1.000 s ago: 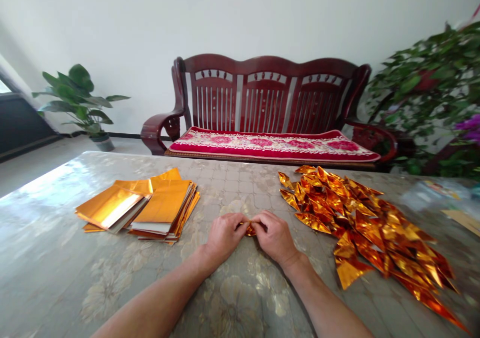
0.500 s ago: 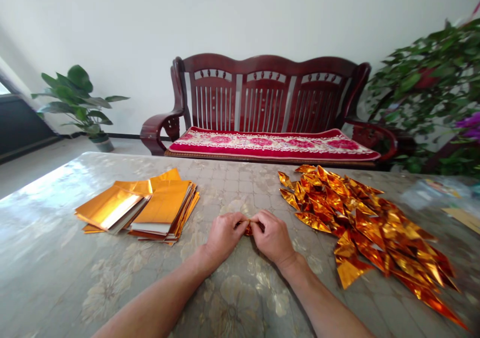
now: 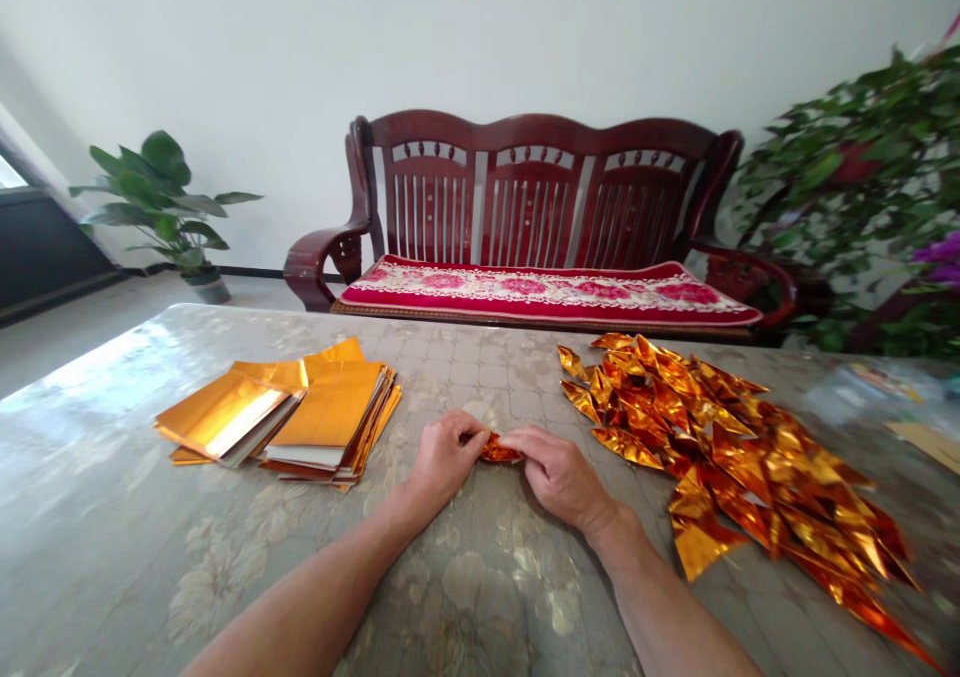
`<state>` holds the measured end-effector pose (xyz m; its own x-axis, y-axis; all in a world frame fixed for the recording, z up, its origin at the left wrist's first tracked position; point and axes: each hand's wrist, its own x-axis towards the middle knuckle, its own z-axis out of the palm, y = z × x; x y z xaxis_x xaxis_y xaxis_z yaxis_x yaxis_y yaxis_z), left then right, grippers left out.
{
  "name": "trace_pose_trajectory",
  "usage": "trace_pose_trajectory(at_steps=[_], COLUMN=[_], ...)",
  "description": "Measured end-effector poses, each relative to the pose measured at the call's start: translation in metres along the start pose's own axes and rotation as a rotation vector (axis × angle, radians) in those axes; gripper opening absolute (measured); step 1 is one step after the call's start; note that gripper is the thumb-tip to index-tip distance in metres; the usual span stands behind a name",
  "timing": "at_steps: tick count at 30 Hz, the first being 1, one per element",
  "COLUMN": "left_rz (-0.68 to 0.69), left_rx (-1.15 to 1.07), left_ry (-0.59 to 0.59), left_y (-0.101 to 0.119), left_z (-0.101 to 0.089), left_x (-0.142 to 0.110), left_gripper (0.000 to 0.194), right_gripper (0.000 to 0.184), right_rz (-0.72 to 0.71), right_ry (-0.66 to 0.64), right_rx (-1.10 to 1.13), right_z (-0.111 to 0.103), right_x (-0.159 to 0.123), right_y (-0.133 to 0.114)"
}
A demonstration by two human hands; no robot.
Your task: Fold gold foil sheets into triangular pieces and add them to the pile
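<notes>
Between my two hands, low over the middle of the table, is a small folded gold foil paper (image 3: 496, 449). My left hand (image 3: 448, 454) is closed with thumb and forefinger pinching its left end. At the other end, my right hand (image 3: 559, 472) grips the tip between thumb and fingers, the fingers lying across the top. Off to the left lie stacks of flat gold foil sheets (image 3: 322, 412), some showing pale undersides. A heap of folded gold foil pieces (image 3: 720, 447), pointed at their ends, spreads over the right side.
A patterned, shiny cover lies on the table (image 3: 247, 567). Clear plastic packaging (image 3: 862, 392) and a flat tan piece (image 3: 926, 445) rest at the far right. Behind stand a dark wooden bench (image 3: 532, 192) with a red floral cushion (image 3: 547, 292) and plants on both sides.
My hands have moved slightly apart, the right one shifting rightward to the paper's end. More of the folded foil shows between them. The stacks and the heap look the same.
</notes>
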<state>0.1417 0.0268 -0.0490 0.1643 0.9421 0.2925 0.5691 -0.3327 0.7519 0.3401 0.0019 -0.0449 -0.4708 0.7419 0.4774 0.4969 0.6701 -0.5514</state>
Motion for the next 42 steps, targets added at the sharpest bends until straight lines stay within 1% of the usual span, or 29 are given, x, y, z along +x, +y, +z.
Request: trace_pose_trajectory(at_steps=[3,5,7,10,12,14,16,19,22,26,30,36,42], left_rz=[0.022,0.024,0.041,0.084,0.109,0.136,0.176,0.242,0.301,0.36,0.368,0.362,0.333], left_rx=[0.02,0.011,-0.017,-0.086,-0.12,-0.132,-0.129,-0.111,-0.104,-0.124,-0.105,-0.081,-0.102], left_ry=[0.03,0.023,0.006,-0.044,-0.102,-0.157,-0.184,-0.198,-0.222,-0.194,-0.173,-0.181,-0.181], left_y=[-0.001,-0.003,-0.003,-0.004,-0.004,-0.004,-0.004,-0.004,-0.005,-0.01,-0.014,-0.012,-0.01], left_z=[0.0,0.0,-0.001,-0.003,-0.006,-0.009,-0.012,-0.014,-0.013,-0.01,-0.008,-0.006,-0.005], left_x=[0.0,0.001,0.001,0.002,0.002,0.001,0.0,-0.001,-0.002,-0.001,0.0,-0.002,-0.002], left_gripper=[0.016,0.016,0.015,0.024,0.032,0.035,0.036,0.036,0.034,0.025,0.018,0.015,0.016], right_gripper=[0.046,0.041,0.041,0.043,0.044,0.041,0.036,0.028,0.023,0.021,0.019,0.013,0.013], right_rz=[-0.042,-0.047,-0.035,0.027,0.064,0.078,0.086,0.099,0.121,0.141,0.137,0.14,0.153], right_ry=[0.01,0.017,0.034,0.087,0.118,0.121,0.116,0.116,0.13,0.152,0.141,0.143,0.12], right_rx=[-0.04,-0.059,-0.072,-0.097,-0.11,-0.106,-0.098,-0.081,-0.057,-0.032,-0.029,0.006,0.014], right_z=[0.003,0.004,0.004,0.004,0.003,0.001,0.001,0.001,0.001,0.002,0.002,0.003,0.007], right_x=[0.001,0.002,0.002,0.001,0.001,0.001,0.001,0.0,0.001,0.001,0.001,0.002,0.002], right_y=[0.0,0.001,0.003,0.007,0.008,0.008,0.008,0.009,0.012,0.015,0.014,0.009,0.004])
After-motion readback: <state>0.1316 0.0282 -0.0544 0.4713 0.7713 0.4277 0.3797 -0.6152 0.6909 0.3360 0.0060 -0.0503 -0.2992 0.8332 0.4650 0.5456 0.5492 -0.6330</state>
